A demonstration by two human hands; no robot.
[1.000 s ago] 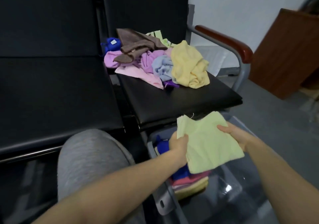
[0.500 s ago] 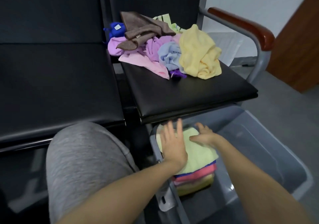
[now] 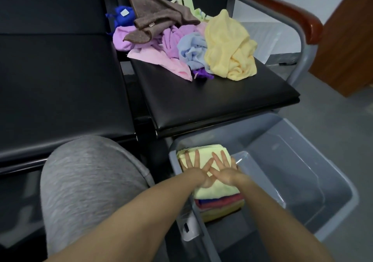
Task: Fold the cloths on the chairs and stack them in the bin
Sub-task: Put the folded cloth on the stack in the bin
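Both hands flat, fingers straight and spread, gripping nothing: left hand (image 3: 196,168) and right hand (image 3: 223,171) press side by side on the top cloth (image 3: 214,191), which is pale yellow and folded; their inner fingers cross. Top cloth lies on a stack (image 3: 221,204) of folded cloths (blue, red, yellow edges show) at the 9 o'clock end of the grey bin (image 3: 282,146). Bin at 5 o'clock in view, just under the front edge of the chair (image 3: 212,100). On the seat, 12 o'clock from the bin, an unfolded pile (image 3: 191,52): yellow, light blue, pink, purple, brown, dark blue. Grey-clad knee (image 3: 86,181) at 8 o'clock.
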